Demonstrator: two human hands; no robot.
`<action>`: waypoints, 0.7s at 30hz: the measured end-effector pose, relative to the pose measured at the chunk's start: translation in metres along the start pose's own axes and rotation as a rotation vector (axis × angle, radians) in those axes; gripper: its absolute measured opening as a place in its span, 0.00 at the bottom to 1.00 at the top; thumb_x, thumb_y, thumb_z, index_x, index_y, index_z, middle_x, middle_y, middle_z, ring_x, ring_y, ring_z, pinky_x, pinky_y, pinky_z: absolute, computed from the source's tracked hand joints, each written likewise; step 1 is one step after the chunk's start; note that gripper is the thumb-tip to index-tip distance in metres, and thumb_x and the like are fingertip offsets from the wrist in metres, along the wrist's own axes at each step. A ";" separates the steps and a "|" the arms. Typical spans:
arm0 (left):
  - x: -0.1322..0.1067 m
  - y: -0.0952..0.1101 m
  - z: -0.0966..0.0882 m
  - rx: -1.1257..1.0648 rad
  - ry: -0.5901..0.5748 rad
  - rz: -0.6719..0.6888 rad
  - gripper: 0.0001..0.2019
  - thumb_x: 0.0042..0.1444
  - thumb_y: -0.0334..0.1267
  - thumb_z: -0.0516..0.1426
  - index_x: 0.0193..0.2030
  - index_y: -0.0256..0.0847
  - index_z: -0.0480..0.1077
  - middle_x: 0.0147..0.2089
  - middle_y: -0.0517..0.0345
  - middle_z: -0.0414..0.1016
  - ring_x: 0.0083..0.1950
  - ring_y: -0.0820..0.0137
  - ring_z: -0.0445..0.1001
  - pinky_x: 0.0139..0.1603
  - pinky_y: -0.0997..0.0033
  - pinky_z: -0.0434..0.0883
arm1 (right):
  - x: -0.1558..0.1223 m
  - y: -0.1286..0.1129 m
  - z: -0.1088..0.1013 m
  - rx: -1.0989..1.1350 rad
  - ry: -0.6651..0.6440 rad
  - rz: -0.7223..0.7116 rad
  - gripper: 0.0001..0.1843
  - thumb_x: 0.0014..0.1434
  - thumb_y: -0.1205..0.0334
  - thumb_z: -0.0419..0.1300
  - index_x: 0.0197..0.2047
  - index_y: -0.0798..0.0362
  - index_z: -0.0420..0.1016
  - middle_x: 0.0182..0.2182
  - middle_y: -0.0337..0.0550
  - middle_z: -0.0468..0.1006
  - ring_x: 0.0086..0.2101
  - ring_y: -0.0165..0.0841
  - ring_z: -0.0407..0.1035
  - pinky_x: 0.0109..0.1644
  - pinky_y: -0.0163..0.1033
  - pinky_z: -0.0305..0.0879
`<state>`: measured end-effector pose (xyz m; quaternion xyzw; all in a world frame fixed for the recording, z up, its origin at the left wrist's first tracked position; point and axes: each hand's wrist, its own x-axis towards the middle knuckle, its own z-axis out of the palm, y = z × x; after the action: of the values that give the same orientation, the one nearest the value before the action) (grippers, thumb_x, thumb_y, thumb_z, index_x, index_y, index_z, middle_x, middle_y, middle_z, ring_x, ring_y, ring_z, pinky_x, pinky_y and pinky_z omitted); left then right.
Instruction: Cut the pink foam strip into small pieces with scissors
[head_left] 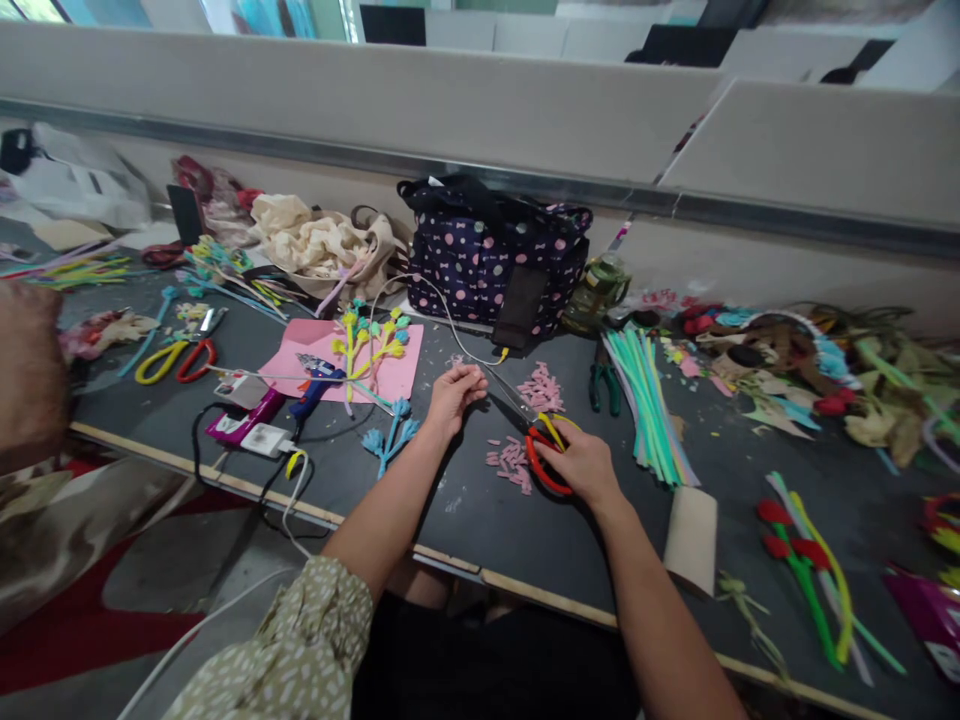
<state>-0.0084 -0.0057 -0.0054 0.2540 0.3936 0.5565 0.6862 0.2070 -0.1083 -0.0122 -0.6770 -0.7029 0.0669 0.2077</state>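
Closest to cam: spotted sleeve (292,630), L arm. L hand (456,395) w/ fingertips pinched nr blades; can't tell if gripping anything. R hand (586,460) curled round loops of scissors (533,440), just beside pink bits (541,388) on desk (450,510). Scissors prob. stiff, easy to lift; hold by loops. Bits likely soft, v. light; pinch.

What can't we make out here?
Head view: what, if anything, the left hand pinches; too small, fingers cover it.
Head view: inside of the dotted bag; fabric hides it.
Head view: neighbour's arm; left edge cuts it off.
Head view: purple packet; right edge cuts it off.
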 end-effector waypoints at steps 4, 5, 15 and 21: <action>0.000 0.001 0.000 -0.004 -0.008 0.001 0.11 0.44 0.31 0.68 0.34 0.34 0.73 0.31 0.57 0.76 0.29 0.76 0.76 0.30 0.78 0.74 | 0.000 0.002 0.002 -0.007 0.001 -0.024 0.21 0.56 0.47 0.58 0.50 0.47 0.77 0.40 0.43 0.82 0.37 0.38 0.76 0.38 0.39 0.67; -0.001 0.001 0.001 -0.004 -0.006 -0.003 0.11 0.44 0.31 0.68 0.34 0.34 0.73 0.30 0.57 0.76 0.29 0.76 0.76 0.30 0.78 0.74 | 0.000 0.002 0.003 -0.012 0.006 -0.026 0.21 0.56 0.47 0.58 0.50 0.47 0.77 0.40 0.43 0.82 0.37 0.38 0.76 0.38 0.39 0.67; 0.000 0.001 0.001 -0.018 -0.004 -0.016 0.10 0.43 0.31 0.67 0.33 0.34 0.73 0.29 0.57 0.76 0.28 0.76 0.75 0.29 0.79 0.74 | -0.003 -0.008 -0.007 -0.022 -0.023 -0.055 0.27 0.56 0.45 0.58 0.55 0.49 0.72 0.45 0.45 0.81 0.38 0.39 0.76 0.39 0.39 0.66; 0.001 0.001 -0.001 -0.033 -0.010 -0.013 0.10 0.44 0.31 0.67 0.34 0.35 0.74 0.31 0.56 0.77 0.29 0.75 0.75 0.30 0.78 0.74 | -0.002 -0.015 -0.013 -0.067 -0.049 -0.024 0.30 0.55 0.41 0.59 0.55 0.49 0.70 0.43 0.46 0.81 0.38 0.41 0.75 0.37 0.40 0.67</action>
<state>-0.0096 -0.0048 -0.0053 0.2428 0.3828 0.5571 0.6958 0.1981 -0.1143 0.0052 -0.6731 -0.7178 0.0572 0.1684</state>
